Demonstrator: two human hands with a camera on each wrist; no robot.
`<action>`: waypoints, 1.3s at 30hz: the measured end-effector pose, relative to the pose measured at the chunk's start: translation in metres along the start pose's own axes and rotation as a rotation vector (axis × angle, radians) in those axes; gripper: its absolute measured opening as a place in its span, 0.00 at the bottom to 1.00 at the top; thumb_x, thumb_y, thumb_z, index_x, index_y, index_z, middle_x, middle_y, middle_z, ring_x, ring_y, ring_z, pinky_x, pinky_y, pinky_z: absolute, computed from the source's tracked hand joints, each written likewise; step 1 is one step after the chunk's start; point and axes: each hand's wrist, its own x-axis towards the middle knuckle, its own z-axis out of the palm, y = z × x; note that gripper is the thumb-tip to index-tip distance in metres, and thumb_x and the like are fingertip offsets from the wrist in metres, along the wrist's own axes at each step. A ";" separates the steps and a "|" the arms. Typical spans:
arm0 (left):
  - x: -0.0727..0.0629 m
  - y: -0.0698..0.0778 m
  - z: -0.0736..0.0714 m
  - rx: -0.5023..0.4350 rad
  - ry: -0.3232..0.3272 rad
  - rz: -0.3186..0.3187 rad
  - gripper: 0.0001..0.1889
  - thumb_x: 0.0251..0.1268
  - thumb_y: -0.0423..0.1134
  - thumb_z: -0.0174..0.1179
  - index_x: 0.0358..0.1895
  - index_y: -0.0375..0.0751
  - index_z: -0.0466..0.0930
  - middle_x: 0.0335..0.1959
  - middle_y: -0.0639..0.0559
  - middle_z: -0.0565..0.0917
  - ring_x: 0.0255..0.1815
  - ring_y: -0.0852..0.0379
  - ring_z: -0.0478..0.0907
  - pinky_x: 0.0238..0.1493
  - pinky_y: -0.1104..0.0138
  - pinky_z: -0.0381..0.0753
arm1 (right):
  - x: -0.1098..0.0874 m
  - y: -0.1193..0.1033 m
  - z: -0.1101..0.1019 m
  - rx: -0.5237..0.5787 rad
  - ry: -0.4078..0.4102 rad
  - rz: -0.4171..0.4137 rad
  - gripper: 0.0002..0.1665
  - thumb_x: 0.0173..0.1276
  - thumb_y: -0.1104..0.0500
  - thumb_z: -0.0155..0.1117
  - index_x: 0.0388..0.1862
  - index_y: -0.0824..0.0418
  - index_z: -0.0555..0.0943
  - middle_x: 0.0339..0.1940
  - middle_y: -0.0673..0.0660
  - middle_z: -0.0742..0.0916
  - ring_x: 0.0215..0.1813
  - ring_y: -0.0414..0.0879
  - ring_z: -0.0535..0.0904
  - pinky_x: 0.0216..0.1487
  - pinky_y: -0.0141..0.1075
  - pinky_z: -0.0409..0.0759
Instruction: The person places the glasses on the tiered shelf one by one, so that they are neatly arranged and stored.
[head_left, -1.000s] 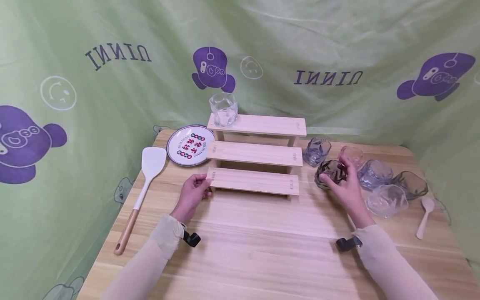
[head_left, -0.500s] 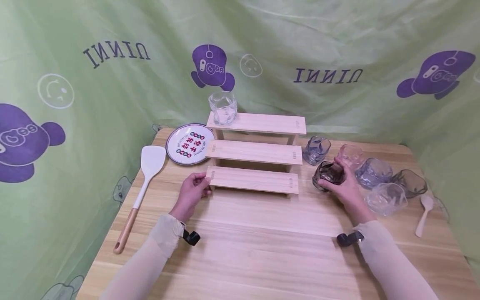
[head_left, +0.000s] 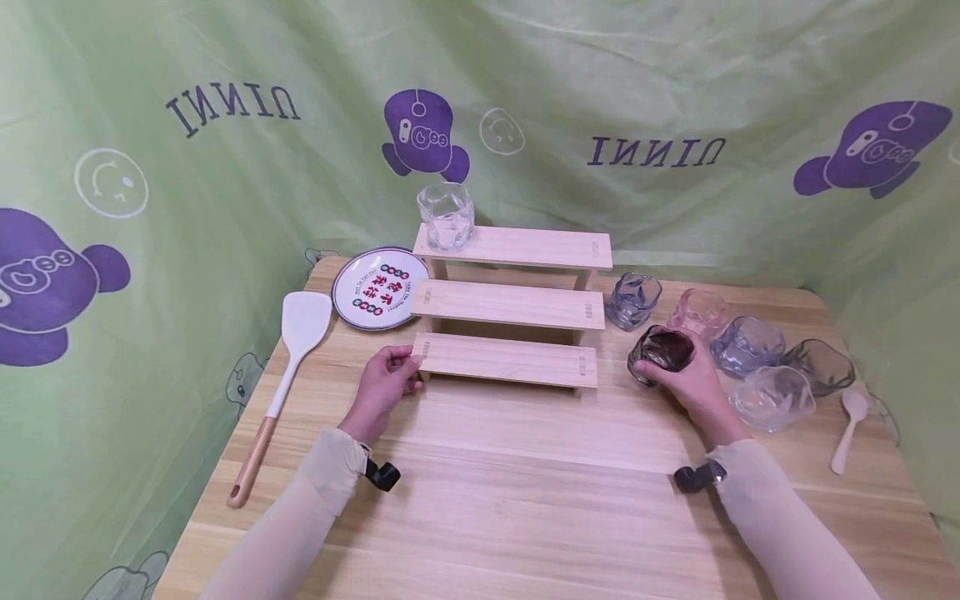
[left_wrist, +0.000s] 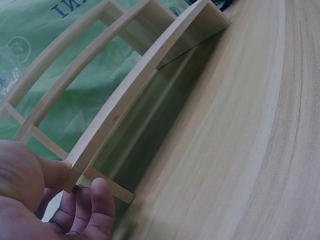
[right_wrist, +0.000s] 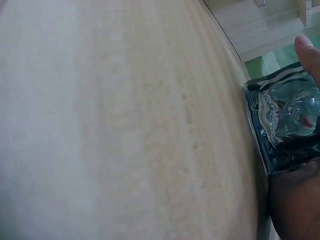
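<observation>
A three-tier wooden stand rises from the table in the head view. My left hand pinches the left end of its lowest board; in the left wrist view the thumb lies on top with curled fingers below. To the stand's right, my right hand grips a dark grey faceted drinking glass, thumb on the near side and the other fingers mostly hidden behind it. The right wrist view shows this glass low over the wood. A clear drinking glass stands on the top board's left end.
Around the right hand stand a blue-grey glass, a pink glass, another bluish glass, a smoky glass and a clear one. A small spoon lies far right. Left are a plate and a white spatula.
My right hand has gone from spread fingers around the dark glass to a closer grip, and the glass has tilted slightly. My left hand stays on the lowest board.
</observation>
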 end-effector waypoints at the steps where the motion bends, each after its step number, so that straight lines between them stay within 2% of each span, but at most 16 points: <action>1: 0.000 0.000 0.000 -0.002 -0.001 -0.001 0.18 0.74 0.33 0.61 0.61 0.33 0.72 0.48 0.41 0.77 0.35 0.54 0.80 0.39 0.66 0.86 | 0.000 0.001 0.001 -0.002 0.008 -0.003 0.46 0.51 0.63 0.85 0.68 0.62 0.71 0.61 0.59 0.80 0.59 0.45 0.74 0.67 0.36 0.67; 5: -0.001 0.000 -0.001 -0.007 0.004 -0.004 0.17 0.74 0.33 0.61 0.61 0.35 0.72 0.49 0.41 0.77 0.37 0.53 0.79 0.40 0.65 0.86 | 0.001 0.002 0.004 0.012 0.035 -0.027 0.43 0.52 0.64 0.84 0.67 0.62 0.74 0.59 0.56 0.81 0.59 0.42 0.75 0.65 0.31 0.68; 7: -0.001 0.000 -0.001 -0.006 0.002 0.000 0.17 0.74 0.33 0.61 0.61 0.34 0.72 0.49 0.40 0.77 0.37 0.53 0.79 0.41 0.65 0.86 | 0.000 0.000 0.005 0.016 0.047 -0.036 0.45 0.52 0.65 0.84 0.68 0.62 0.73 0.59 0.55 0.82 0.60 0.42 0.75 0.66 0.30 0.67; 12: -0.001 -0.001 -0.002 -0.012 -0.001 0.003 0.18 0.73 0.32 0.61 0.62 0.33 0.72 0.49 0.40 0.77 0.37 0.53 0.79 0.41 0.64 0.86 | -0.001 -0.009 0.008 0.053 0.056 -0.026 0.52 0.51 0.68 0.83 0.74 0.59 0.69 0.63 0.56 0.80 0.64 0.46 0.73 0.71 0.35 0.65; 15: -0.002 -0.002 -0.003 -0.019 -0.001 0.002 0.18 0.73 0.32 0.61 0.61 0.34 0.72 0.48 0.40 0.77 0.36 0.53 0.79 0.41 0.64 0.86 | -0.002 -0.022 0.006 0.044 0.048 -0.036 0.49 0.52 0.68 0.83 0.72 0.58 0.70 0.63 0.53 0.80 0.64 0.46 0.73 0.70 0.35 0.67; 19: -0.003 -0.001 -0.005 -0.029 0.000 0.005 0.17 0.73 0.31 0.61 0.60 0.33 0.72 0.48 0.41 0.77 0.36 0.53 0.79 0.40 0.64 0.86 | 0.000 -0.049 0.002 0.113 0.035 -0.089 0.46 0.53 0.71 0.81 0.70 0.60 0.71 0.61 0.53 0.80 0.63 0.46 0.73 0.66 0.30 0.70; 24: -0.003 0.000 -0.007 -0.038 -0.005 0.003 0.17 0.73 0.32 0.61 0.61 0.34 0.72 0.49 0.41 0.77 0.40 0.52 0.79 0.43 0.64 0.86 | 0.008 -0.091 -0.003 0.293 -0.018 -0.128 0.45 0.53 0.77 0.77 0.68 0.60 0.70 0.60 0.57 0.80 0.62 0.50 0.73 0.62 0.28 0.75; 25: -0.003 0.000 -0.007 -0.036 -0.006 0.003 0.18 0.73 0.32 0.61 0.61 0.34 0.72 0.49 0.41 0.77 0.40 0.52 0.78 0.43 0.64 0.86 | 0.011 -0.100 -0.004 0.299 -0.034 -0.132 0.44 0.53 0.77 0.77 0.67 0.60 0.70 0.60 0.56 0.80 0.62 0.50 0.73 0.61 0.27 0.76; 29: -0.004 0.001 -0.008 -0.035 -0.005 0.007 0.18 0.73 0.32 0.61 0.61 0.34 0.72 0.50 0.41 0.77 0.40 0.52 0.78 0.43 0.63 0.87 | 0.025 -0.137 -0.002 0.250 -0.087 -0.139 0.43 0.53 0.75 0.79 0.65 0.59 0.71 0.61 0.57 0.79 0.63 0.52 0.72 0.60 0.28 0.77; 33: -0.003 0.001 -0.007 -0.033 -0.011 0.003 0.18 0.73 0.32 0.61 0.62 0.35 0.72 0.50 0.41 0.77 0.41 0.52 0.78 0.44 0.63 0.86 | 0.035 -0.171 0.006 0.145 -0.136 -0.122 0.46 0.53 0.69 0.82 0.68 0.54 0.69 0.65 0.57 0.77 0.66 0.53 0.71 0.64 0.35 0.76; 36: -0.001 0.000 -0.005 -0.029 -0.023 0.001 0.19 0.73 0.33 0.62 0.63 0.35 0.72 0.51 0.41 0.76 0.42 0.51 0.78 0.44 0.63 0.86 | 0.044 -0.192 0.017 0.111 -0.176 -0.133 0.47 0.53 0.66 0.83 0.69 0.53 0.68 0.66 0.57 0.76 0.67 0.55 0.71 0.67 0.41 0.74; 39: -0.001 0.000 -0.004 -0.036 -0.025 0.005 0.19 0.73 0.33 0.62 0.63 0.35 0.72 0.50 0.41 0.76 0.42 0.51 0.78 0.44 0.63 0.86 | 0.057 -0.205 0.037 0.128 -0.226 -0.170 0.48 0.53 0.66 0.83 0.70 0.55 0.68 0.66 0.58 0.76 0.67 0.56 0.72 0.67 0.41 0.75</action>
